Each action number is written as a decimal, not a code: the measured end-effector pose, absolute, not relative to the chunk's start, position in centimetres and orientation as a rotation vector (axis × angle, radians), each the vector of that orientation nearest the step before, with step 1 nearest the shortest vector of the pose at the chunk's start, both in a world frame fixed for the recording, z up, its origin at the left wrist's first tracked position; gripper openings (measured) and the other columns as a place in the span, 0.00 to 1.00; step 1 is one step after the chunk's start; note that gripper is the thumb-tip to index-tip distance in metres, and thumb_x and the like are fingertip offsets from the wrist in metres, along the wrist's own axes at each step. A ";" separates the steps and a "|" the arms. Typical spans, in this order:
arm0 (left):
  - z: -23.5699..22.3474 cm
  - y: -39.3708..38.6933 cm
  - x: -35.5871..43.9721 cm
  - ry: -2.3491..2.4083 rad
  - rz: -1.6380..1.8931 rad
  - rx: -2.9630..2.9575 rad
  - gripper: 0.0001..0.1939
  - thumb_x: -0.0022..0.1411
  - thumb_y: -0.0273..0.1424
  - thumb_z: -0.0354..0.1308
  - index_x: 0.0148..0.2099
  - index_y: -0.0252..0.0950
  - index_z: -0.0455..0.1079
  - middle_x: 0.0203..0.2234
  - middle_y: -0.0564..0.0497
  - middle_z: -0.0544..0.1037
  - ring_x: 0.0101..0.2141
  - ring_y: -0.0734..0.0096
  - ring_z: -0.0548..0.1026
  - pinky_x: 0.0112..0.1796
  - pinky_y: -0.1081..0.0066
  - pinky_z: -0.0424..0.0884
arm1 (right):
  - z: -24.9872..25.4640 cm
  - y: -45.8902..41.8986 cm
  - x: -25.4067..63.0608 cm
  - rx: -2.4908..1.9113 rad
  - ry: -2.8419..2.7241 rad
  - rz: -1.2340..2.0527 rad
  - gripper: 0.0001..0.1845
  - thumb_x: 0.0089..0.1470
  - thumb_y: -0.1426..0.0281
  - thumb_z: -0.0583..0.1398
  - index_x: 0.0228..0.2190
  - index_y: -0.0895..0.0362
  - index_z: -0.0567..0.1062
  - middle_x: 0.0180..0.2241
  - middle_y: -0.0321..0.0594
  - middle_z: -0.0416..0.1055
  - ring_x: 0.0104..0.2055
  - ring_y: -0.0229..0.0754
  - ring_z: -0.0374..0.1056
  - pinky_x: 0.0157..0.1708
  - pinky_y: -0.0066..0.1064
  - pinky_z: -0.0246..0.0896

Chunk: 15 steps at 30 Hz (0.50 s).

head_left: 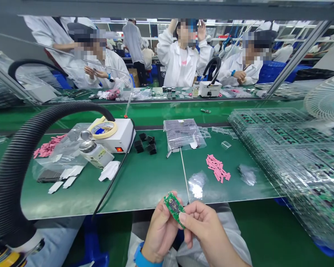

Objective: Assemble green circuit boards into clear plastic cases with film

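A small green circuit board [173, 207] is pinched between both of my hands just in front of the table's near edge. My left hand [160, 231], with a blue wristband, grips its left side with closed fingers. My right hand [204, 228] holds its lower right end between thumb and forefinger. Beyond my hands on the green mat [144, 181] lie a pile of small pink strips [217, 168] and two crumpled clear bags.
A black ribbed hose [22, 148] arches over the left. A white box with a tape roll [114, 133], a bottle [96, 152], black parts [146, 144] and a bagged stack [183, 134] sit mid-table. Clear trays of boards [297, 152] fill the right. People in white coats work opposite.
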<state>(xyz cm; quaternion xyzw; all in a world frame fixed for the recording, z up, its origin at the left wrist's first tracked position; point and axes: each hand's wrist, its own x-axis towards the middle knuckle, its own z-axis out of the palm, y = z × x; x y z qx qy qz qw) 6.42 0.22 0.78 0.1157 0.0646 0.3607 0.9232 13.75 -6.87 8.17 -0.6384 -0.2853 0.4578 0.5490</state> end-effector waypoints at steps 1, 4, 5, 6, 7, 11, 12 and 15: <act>0.8 0.2 6.4 0.139 0.748 0.241 0.16 0.51 0.37 0.65 0.42 0.37 0.74 0.31 0.50 0.76 0.31 0.73 0.72 0.31 0.76 0.70 | 8.2 -6.9 13.7 -1.505 -0.671 1.092 0.23 0.41 0.53 0.66 0.26 0.60 0.67 0.12 0.31 0.66 0.13 0.28 0.58 0.16 0.20 0.54; 0.9 0.4 6.0 0.157 0.762 0.263 0.16 0.50 0.38 0.66 0.42 0.38 0.74 0.31 0.50 0.76 0.29 0.74 0.72 0.28 0.77 0.69 | 8.1 -6.8 13.8 -1.485 -0.654 1.105 0.22 0.41 0.56 0.66 0.25 0.60 0.67 0.12 0.31 0.66 0.13 0.28 0.59 0.15 0.19 0.55; 0.9 0.4 5.9 0.163 0.768 0.289 0.17 0.49 0.38 0.66 0.42 0.38 0.74 0.31 0.51 0.76 0.28 0.75 0.71 0.27 0.77 0.68 | 8.1 -6.8 13.9 -1.468 -0.647 1.117 0.21 0.41 0.56 0.66 0.25 0.60 0.67 0.12 0.31 0.66 0.13 0.28 0.59 0.15 0.19 0.55; 0.8 0.5 5.8 0.169 0.772 0.328 0.18 0.49 0.39 0.66 0.42 0.38 0.74 0.31 0.51 0.75 0.27 0.75 0.71 0.25 0.77 0.67 | 8.1 -6.8 14.0 -1.448 -0.637 1.138 0.21 0.41 0.57 0.67 0.25 0.60 0.67 0.14 0.32 0.67 0.13 0.28 0.59 0.14 0.19 0.55; 0.8 0.5 5.6 0.174 0.775 0.377 0.19 0.48 0.39 0.66 0.42 0.38 0.73 0.31 0.51 0.75 0.25 0.76 0.70 0.24 0.77 0.67 | 8.1 -6.8 14.1 -1.428 -0.624 1.162 0.20 0.41 0.58 0.67 0.25 0.60 0.67 0.15 0.32 0.68 0.13 0.28 0.59 0.14 0.19 0.55; 0.6 0.9 5.3 0.185 0.802 0.516 0.20 0.49 0.41 0.65 0.43 0.39 0.73 0.31 0.51 0.75 0.20 0.78 0.68 0.21 0.75 0.66 | 8.5 -6.7 14.2 -1.395 -0.585 1.228 0.19 0.40 0.61 0.67 0.25 0.61 0.66 0.20 0.34 0.70 0.13 0.27 0.60 0.13 0.19 0.56; 0.6 1.0 5.2 0.187 0.808 0.520 0.19 0.49 0.41 0.64 0.43 0.39 0.73 0.31 0.52 0.75 0.20 0.78 0.68 0.21 0.75 0.66 | 8.6 -6.6 14.1 -1.394 -0.586 1.231 0.19 0.40 0.61 0.67 0.25 0.61 0.67 0.20 0.34 0.70 0.13 0.27 0.60 0.13 0.19 0.57; 0.3 1.5 4.8 0.203 0.826 0.563 0.18 0.49 0.39 0.66 0.43 0.39 0.74 0.31 0.51 0.76 0.23 0.77 0.70 0.26 0.75 0.69 | 9.0 -6.4 14.0 -1.398 -0.555 1.255 0.20 0.39 0.62 0.68 0.25 0.61 0.66 0.19 0.34 0.70 0.13 0.27 0.59 0.13 0.19 0.56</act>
